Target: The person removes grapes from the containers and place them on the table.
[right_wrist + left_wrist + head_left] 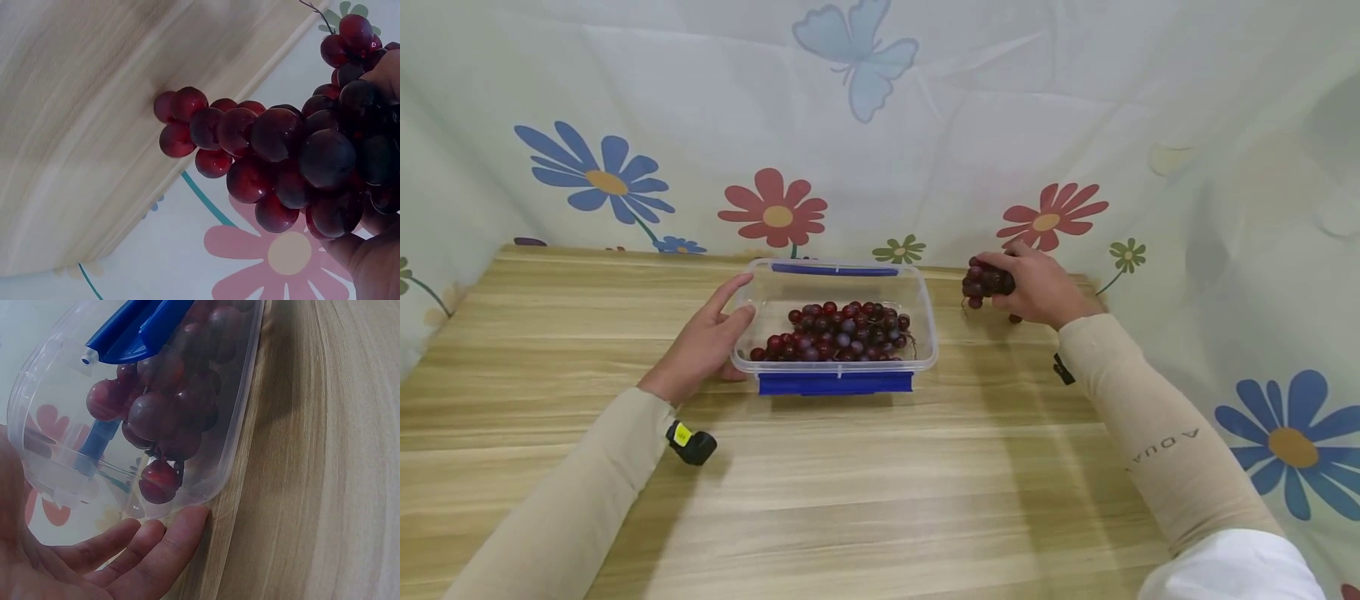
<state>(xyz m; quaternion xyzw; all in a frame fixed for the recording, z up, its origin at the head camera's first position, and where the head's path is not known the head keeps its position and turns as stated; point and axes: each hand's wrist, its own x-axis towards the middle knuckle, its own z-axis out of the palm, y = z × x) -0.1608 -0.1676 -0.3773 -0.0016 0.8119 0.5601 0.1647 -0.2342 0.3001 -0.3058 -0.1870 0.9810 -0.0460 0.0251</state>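
Note:
A clear plastic food container [925, 321] with blue clips stands on the wooden table, holding several bunches of dark red grapes [850, 333]. My left hand [703, 333] grips its left side, thumb and a finger over the rim. In the left wrist view, other fingers [169, 550] touch the outside of the clear wall, near the grapes [169, 406]. To the right of the container, my right hand [1037, 283] holds another bunch of grapes [985, 282] near the table's back edge. That bunch [281, 150] hangs from the fingers in the right wrist view; part of it is hidden by the hand.
Behind the wooden table [850, 475] hangs a pale cloth [955, 183] printed with flowers and a butterfly. It also rises at both sides. A small black device [692, 446] is strapped at my left wrist.

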